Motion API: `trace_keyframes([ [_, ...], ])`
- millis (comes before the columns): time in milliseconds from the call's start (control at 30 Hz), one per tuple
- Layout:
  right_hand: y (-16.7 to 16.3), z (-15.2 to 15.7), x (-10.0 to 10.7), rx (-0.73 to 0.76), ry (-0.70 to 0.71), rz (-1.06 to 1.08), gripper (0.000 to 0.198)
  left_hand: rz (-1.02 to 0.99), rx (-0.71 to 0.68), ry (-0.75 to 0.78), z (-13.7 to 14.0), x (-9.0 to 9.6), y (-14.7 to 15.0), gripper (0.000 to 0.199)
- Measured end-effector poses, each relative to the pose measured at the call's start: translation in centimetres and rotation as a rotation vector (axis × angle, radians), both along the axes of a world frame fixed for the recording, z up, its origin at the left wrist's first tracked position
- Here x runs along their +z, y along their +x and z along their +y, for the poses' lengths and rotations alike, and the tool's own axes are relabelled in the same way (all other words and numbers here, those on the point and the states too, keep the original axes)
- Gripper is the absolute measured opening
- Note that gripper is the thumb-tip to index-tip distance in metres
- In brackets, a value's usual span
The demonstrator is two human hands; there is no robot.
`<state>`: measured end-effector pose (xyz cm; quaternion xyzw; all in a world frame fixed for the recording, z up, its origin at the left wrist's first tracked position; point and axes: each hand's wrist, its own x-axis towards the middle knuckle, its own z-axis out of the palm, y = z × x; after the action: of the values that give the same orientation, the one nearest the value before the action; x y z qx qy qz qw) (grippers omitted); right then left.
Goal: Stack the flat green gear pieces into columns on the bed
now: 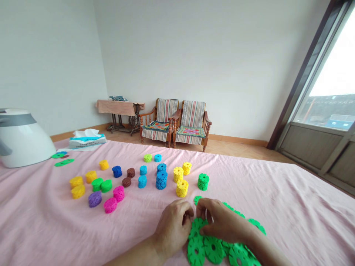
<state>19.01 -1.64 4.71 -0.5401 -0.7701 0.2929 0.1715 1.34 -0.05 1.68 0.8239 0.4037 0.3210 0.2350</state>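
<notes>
A pile of flat green notched discs (213, 249), each with a centre hole, lies on the pink cloth in front of me. My left hand (174, 223) is at the left edge of the pile with its fingers curled; whatever they hold is hidden. Bent over the pile, my right hand (224, 221) has its thumb and fingers closed around a green disc (196, 226). Just beyond my fingertips lies a single green disc (198, 200). A stack of green discs (203, 181) stands farther back, beside yellow stacks (182, 188).
Blue stacks (161, 180), brown stacks (127, 182), pink stacks (110, 205), a purple stack (95, 199) and orange-yellow stacks (78, 191) stand to the left. A white kettle (27, 144) and a tissue box (87, 140) are at far left. Two chairs (191, 120) stand beyond the pink cloth (291, 207).
</notes>
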Motion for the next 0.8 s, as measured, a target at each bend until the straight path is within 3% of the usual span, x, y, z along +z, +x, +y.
trace_keyframes([
  [133, 1.2, 0.8, 0.2, 0.011, -0.225, 0.225, 0.01, -0.022, 0.022, 0.015, 0.2, -0.2, 0.0, 0.026],
  [233, 2.0, 1.6, 0.3, -0.076, -0.247, 0.387, 0.009, -0.031, 0.018, 0.02, 0.3, -0.3, 0.1, 0.026],
  [433, 1.9, 3.4, -1.9, -0.388, -0.061, 0.482, 0.011, -0.011, 0.03, 0.027, 0.3, -0.3, 0.0, 0.026],
  [633, 1.6, 4.5, -4.4, -0.458, 0.128, 0.246, 0.005, 0.004, 0.032, 0.023, 0.3, -0.4, 0.0, 0.027],
  [800, 2.0, 4.4, -4.0, -0.479, 0.266, 0.076, 0.003, 0.002, 0.034, 0.016, 0.4, -0.6, 0.0, 0.027],
])
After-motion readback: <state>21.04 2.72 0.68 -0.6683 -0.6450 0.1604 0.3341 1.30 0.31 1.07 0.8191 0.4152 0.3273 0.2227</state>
